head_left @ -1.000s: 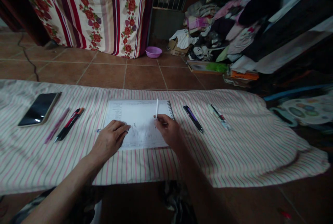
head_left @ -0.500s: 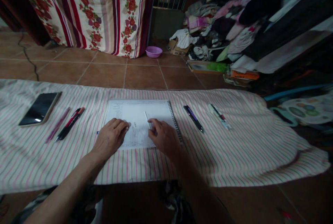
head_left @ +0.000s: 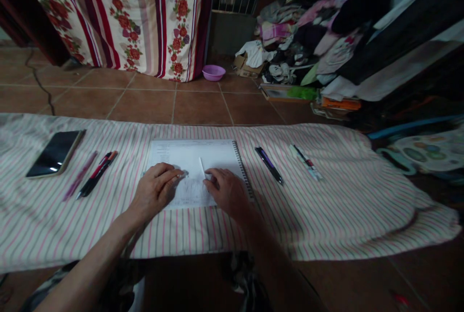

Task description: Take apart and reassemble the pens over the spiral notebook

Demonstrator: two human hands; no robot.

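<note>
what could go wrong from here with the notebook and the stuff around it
Smudging: the left hand rests on the spiral notebook close to the faint marks, so a slide might smear them.

Slipping: the notebook lies on a creased striped cloth, which could let it shift while the right hand works with the white pen-like stick.

Knocking: the black-and-purple pen lies beside the spiral binding, where a sideways swing may hit it.

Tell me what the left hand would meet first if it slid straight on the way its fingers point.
Sliding over the page, the left hand would likely meet the white pen held in the right hand first, though depth is hard to judge.
</note>
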